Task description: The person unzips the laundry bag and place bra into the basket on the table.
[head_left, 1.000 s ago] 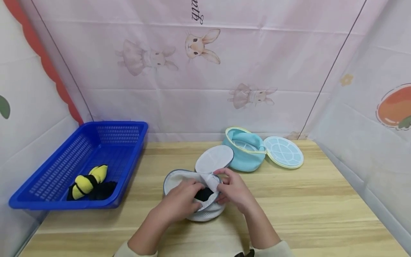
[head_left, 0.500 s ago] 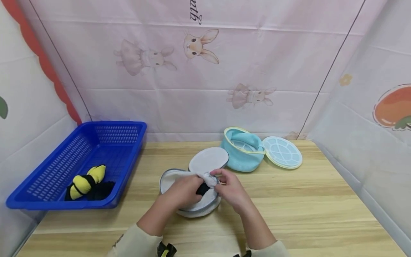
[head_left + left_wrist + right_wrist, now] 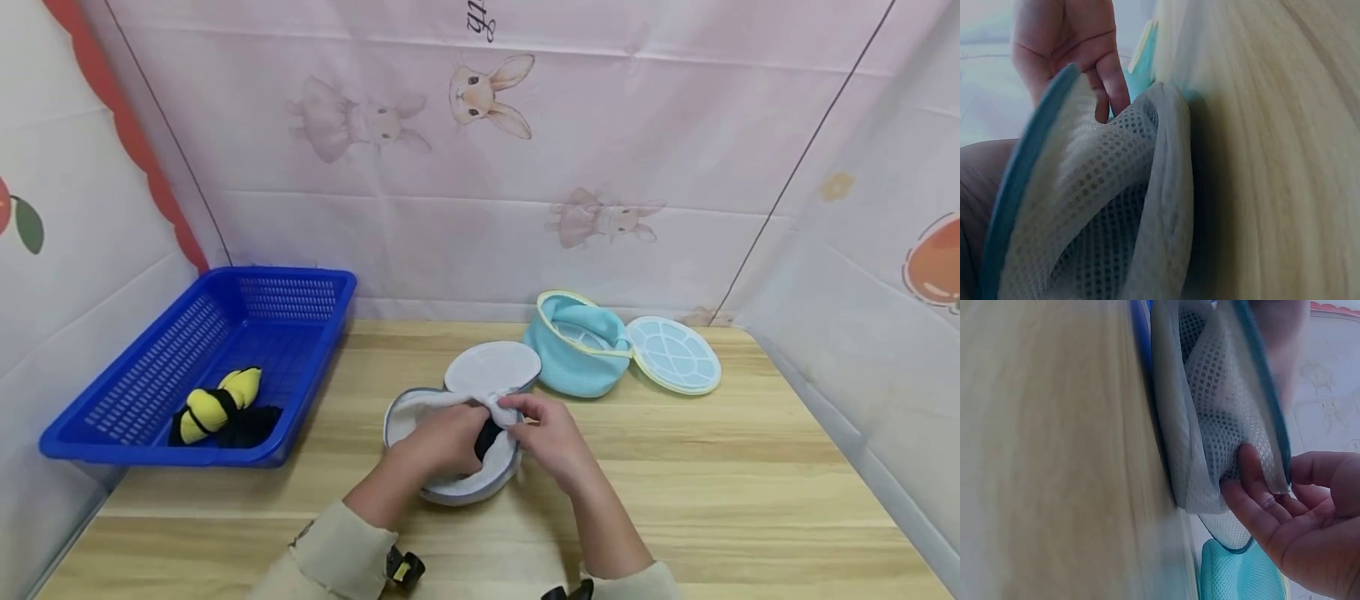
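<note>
A white mesh laundry bag (image 3: pixel 468 493) with a blue-grey zip edge stands on the table, its round lid (image 3: pixel 493 367) folded back. My left hand (image 3: pixel 450 437) reaches down into the bag's mouth, and its fingertips are hidden there. Beside those fingers a black cloth item (image 3: pixel 487 437) shows inside the bag. My right hand (image 3: pixel 551 437) pinches the bag's rim near the lid hinge. In the right wrist view its fingers (image 3: pixel 1254 503) are bent against the mesh wall, with the thumb at the zip edge.
At the left, a blue plastic basket (image 3: pixel 318 367) holds a yellow-and-black rolled cloth item (image 3: pixel 217 406) and a black cloth item (image 3: pixel 251 427). Behind the white bag sits an open turquoise mesh bag (image 3: pixel 573 371), its lid (image 3: pixel 675 354) lying to the right. A printed curtain (image 3: pixel 375 250) encloses the table.
My left hand has gone deeper into the white bag, and the bag's mouth has widened towards the left. My right hand keeps its pinch on the rim. The head view has shifted slightly.
</note>
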{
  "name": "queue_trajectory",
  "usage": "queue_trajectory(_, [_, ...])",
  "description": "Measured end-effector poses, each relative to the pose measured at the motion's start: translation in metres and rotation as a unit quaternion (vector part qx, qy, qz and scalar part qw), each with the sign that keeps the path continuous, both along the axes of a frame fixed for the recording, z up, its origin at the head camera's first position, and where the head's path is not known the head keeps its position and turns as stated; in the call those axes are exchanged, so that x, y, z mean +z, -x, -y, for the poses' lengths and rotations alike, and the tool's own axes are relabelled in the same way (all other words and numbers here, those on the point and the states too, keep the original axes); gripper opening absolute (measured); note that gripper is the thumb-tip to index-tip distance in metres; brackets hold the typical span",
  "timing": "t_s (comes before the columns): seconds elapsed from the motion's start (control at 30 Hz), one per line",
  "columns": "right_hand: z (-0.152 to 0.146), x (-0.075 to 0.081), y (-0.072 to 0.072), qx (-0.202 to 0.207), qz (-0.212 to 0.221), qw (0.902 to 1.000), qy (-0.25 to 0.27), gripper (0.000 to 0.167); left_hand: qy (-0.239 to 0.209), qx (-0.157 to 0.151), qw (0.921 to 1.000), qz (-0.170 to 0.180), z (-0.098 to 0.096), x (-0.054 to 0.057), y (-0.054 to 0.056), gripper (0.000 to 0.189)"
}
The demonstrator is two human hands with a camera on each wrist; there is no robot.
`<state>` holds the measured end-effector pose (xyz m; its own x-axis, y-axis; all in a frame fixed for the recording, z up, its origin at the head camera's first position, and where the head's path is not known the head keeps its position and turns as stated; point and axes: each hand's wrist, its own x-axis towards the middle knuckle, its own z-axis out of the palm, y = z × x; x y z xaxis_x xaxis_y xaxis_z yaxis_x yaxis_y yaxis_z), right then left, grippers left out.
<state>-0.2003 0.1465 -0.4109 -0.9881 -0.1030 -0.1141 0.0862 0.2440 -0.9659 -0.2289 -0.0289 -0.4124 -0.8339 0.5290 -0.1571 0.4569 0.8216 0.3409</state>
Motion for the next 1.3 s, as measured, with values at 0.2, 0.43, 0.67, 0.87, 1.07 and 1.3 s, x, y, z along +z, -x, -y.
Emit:
queue_trajectory(0.2, [0.001, 0.002, 0.001, -0.007, 0.005, 1.0000, 0.005, 0.038, -0.025, 0.000, 0.9994, -0.023, 0.016, 0.009, -0.001, 0.046])
queue_trajectory(0.43, [0.000, 0.002, 0.000, -0.011, -0.003, 0.9999, 0.004, 0.038, -0.084, 0.058, 0.9937, -0.046, 0.031, 0.023, -0.001, 0.047])
queue_trajectory(0.67, [-0.001, 0.002, 0.001, -0.013, 0.002, 0.9999, -0.009, 0.036, -0.202, 0.077, 0.9716, -0.097, 0.033, 0.040, -0.007, 0.052])
queue_trajectory(0.87, [0.000, 0.001, 0.000, 0.001, 0.000, 1.0000, -0.008, 0.036, -0.297, 0.059, 0.9372, -0.173, 0.035, 0.059, -0.015, 0.058])
queue_trajectory(1.07, [0.001, 0.001, 0.000, 0.023, 0.003, 0.9997, -0.005, 0.035, -0.375, 0.078, 0.8906, -0.246, 0.044, 0.078, -0.022, 0.063])
queue_trajectory(1.3, [0.000, 0.002, -0.003, 0.026, 0.012, 0.9995, -0.009, 0.037, -0.349, 0.118, 0.8758, -0.312, 0.081, 0.089, -0.014, 0.065])
